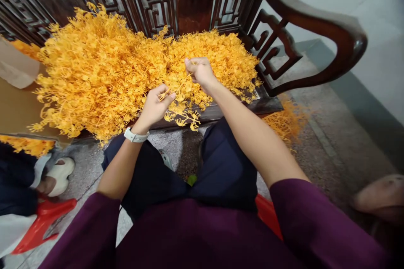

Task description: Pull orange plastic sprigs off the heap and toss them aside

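Note:
A large heap of yellow-orange plastic flower sprigs (94,67) covers the wooden bench seat, with a lower mound (217,48) on the right. My left hand (157,103), a pale watch on its wrist, is closed around the thin stems of a yellow plastic sprig (183,113) at the heap's front. Its curled flower heads hang past the bench edge. Up and to the right, my right hand (201,73) pinches thin yellow stem pieces between thumb and fingers. Whether both hands grip the same sprig I cannot tell.
The dark carved bench has a curved armrest (315,12) on the right. More yellow sprigs (285,122) lie on the floor beside it. At left stand a cardboard box (19,109) and a red stool (44,222), near another person's shoe (61,176).

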`<state>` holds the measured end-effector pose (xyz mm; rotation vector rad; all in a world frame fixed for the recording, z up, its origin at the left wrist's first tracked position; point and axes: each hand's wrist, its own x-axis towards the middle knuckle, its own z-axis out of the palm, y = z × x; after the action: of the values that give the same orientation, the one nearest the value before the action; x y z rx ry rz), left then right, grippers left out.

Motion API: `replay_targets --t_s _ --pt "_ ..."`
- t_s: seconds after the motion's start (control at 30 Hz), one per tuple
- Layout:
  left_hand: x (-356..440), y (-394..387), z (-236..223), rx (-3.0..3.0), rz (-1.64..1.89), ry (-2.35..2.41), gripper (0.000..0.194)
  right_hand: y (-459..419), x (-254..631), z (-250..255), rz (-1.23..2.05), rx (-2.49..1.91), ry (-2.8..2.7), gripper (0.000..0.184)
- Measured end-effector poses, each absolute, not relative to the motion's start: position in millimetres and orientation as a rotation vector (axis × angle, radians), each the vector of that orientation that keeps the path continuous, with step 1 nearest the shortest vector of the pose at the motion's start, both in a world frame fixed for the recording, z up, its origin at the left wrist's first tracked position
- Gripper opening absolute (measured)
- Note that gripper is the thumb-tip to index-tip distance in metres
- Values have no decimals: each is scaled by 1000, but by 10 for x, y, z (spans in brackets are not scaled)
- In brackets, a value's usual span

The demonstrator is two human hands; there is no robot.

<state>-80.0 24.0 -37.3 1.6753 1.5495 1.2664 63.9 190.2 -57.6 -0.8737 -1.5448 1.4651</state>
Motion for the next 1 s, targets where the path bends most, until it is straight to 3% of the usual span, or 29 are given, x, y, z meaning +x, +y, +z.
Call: replay_targets --t_s 0.2,0.4,0.7,0.8,1.0 --pt "-781 20 -365 1581 1245 1301 31 2257 1065 -552 1296 -1159 -1139 41" --pt "-784 30 -434 1587 1266 1381 35 1744 1098 -433 1821 -1036 -1663 7" --pt "-845 102 -529 1407 1415 1495 28 1455 920 -260 2141 -785 -1682 60" --pt "-794 106 -525 1347 1410 1491 29 1447 937 -275 2096 -670 -1744 62" --pt "-851 160 -589 1358 1353 1419 28 1519 863 -449 1849 -655 -1886 49"
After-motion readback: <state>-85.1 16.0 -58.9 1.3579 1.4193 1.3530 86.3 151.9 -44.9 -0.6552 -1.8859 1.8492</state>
